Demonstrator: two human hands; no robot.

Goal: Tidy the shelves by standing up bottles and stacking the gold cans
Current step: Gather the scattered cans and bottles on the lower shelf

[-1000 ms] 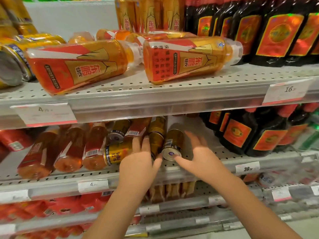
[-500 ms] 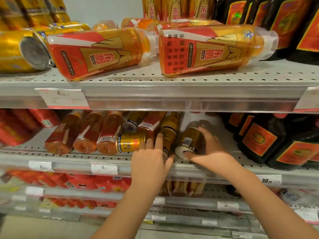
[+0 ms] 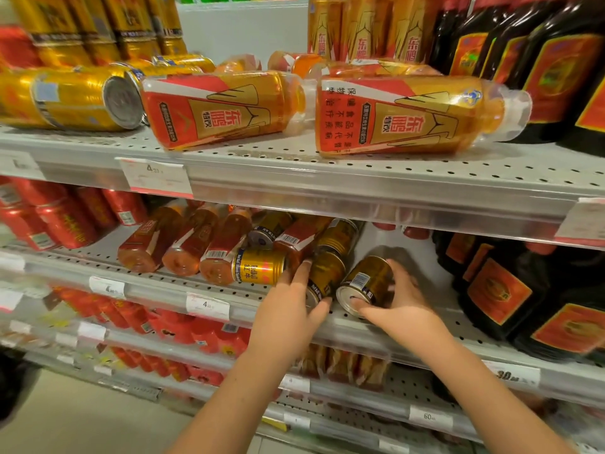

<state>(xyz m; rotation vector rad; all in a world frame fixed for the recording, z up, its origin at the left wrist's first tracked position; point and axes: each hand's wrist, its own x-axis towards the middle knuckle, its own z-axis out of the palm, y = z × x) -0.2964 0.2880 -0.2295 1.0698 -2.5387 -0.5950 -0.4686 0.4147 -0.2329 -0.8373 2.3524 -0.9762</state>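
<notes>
On the middle shelf (image 3: 425,335) several gold cans lie on their sides. My right hand (image 3: 397,306) grips one fallen gold can (image 3: 366,281), thumb on its base and fingers over its side. My left hand (image 3: 288,309) holds the neighbouring gold can (image 3: 325,273), fingers along its left side, thumb at its lower end. Another gold can (image 3: 260,266) lies crosswise to the left, and one more gold can (image 3: 339,235) lies behind. Several orange bottles (image 3: 186,244) lie toppled left of the cans. On the upper shelf two big orange bottles (image 3: 222,111) (image 3: 409,114) lie flat.
Dark bottles (image 3: 491,290) with red labels stand upright at the right of the middle shelf and on the upper shelf. Large gold cans (image 3: 65,99) lie at the upper left, others stand behind. Red cans (image 3: 59,217) fill the middle left. Price tags line the shelf edges.
Both hands have closed in on the two fallen cans: the right hand now wraps its can, the left fingers lie along the can beside it. The view has shifted left and nearer.
</notes>
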